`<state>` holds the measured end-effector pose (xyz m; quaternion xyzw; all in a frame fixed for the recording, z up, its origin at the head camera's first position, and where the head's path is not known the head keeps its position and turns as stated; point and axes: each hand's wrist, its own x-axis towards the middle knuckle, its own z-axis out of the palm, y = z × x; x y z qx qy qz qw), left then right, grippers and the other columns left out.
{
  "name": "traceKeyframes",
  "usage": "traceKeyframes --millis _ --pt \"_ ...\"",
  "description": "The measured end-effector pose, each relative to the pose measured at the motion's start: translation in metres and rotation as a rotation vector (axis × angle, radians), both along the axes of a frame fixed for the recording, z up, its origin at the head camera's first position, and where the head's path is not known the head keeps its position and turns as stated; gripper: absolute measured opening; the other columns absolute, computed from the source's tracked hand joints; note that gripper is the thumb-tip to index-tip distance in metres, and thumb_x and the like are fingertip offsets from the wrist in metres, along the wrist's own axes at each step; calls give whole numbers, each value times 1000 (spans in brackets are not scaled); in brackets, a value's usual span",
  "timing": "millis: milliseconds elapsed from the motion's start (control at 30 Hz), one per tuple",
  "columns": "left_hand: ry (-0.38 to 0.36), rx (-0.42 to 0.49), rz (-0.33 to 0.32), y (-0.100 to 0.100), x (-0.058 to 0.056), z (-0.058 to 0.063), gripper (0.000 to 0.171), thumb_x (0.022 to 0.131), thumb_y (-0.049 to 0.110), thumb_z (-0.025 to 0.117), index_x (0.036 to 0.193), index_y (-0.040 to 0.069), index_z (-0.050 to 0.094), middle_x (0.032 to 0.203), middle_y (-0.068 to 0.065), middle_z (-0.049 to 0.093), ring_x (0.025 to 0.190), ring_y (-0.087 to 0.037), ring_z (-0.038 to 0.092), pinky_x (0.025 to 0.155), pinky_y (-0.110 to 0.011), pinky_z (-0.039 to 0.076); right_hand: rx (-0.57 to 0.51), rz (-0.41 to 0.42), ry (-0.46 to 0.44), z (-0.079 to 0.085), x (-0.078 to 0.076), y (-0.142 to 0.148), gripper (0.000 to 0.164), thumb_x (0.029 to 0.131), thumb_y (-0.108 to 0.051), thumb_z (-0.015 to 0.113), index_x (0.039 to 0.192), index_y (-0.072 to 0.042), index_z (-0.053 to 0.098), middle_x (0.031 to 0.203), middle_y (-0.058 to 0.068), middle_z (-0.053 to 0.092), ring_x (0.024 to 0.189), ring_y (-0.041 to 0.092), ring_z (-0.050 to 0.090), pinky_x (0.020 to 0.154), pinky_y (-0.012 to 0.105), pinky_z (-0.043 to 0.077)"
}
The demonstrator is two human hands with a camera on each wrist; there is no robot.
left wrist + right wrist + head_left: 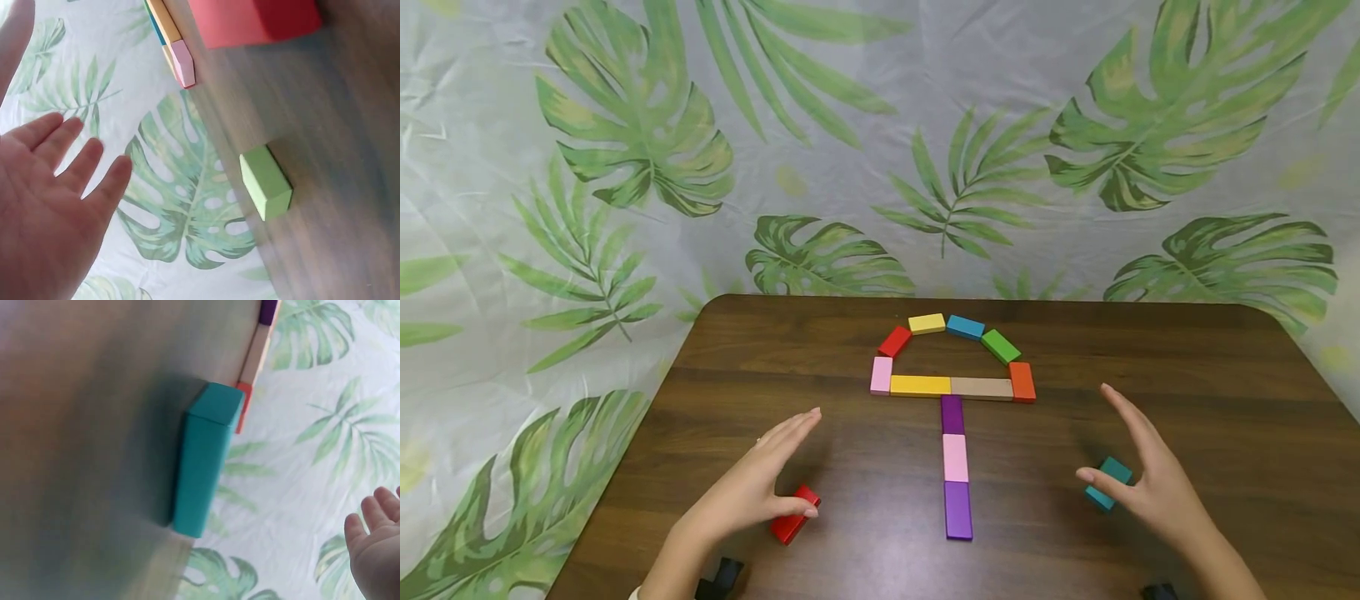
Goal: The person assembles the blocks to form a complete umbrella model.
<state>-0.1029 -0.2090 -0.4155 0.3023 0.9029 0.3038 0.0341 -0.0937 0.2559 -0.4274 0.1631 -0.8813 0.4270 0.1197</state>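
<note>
My left hand (752, 483) hovers above the table with straight fingers and thumb apart, holding nothing. Below its thumb lies a red block (787, 528), partly covered by the hand. A light green block (265, 181) rests on the wood in the left wrist view; in the head view it is hidden. On the other side my right hand (1157, 487) is also raised, fingers extended and thumb spread, with nothing in it. Under that thumb sits a teal block (1117, 470), which the right wrist view shows large and apart from the hand.
Between the hands, several coloured blocks form an arch, with a blue block (966, 327) near its top. A yellow block (921, 385) and a tan block (982, 388) make its base. A column ending in a purple block (958, 511) runs down the brown table (880, 550). Leaf-print cloth (842, 183) hangs behind.
</note>
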Motion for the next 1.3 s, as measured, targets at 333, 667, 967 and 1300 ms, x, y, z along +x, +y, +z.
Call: traceKeyframes --millis 333,667,967,1300 --pt "-202 -21 28 -9 11 -13 96 63 27 81 142 20 27 142 9 28 130 -16 22 102 -43 26 -21 -37 39 -15 11 8 106 57 4 81 143 -14 23 145 6 25 130 6 17 96 7 14" --pt "-293 -41 17 -17 14 -25 90 63 23 81 139 16 32 138 3 35 125 -23 29 96 -49 30 5 -98 -4 -32 21 18 101 62 0 80 143 -14 22 144 12 24 126 -4 13 104 21 10" --pt "-391 59 -7 -21 12 -35 88 64 17 80 138 11 33 137 -3 34 113 -27 39 86 -30 44 10 -107 -199 -45 23 30 92 73 -16 75 145 -18 17 142 22 19 128 43 13 83 73 15" --pt "-478 55 -27 -27 13 -37 81 64 17 81 134 14 40 135 -4 32 112 -29 34 78 -26 45 123 -125 -260 -52 22 31 87 74 -24 74 141 -3 23 134 26 27 105 48 40 76 60 35"
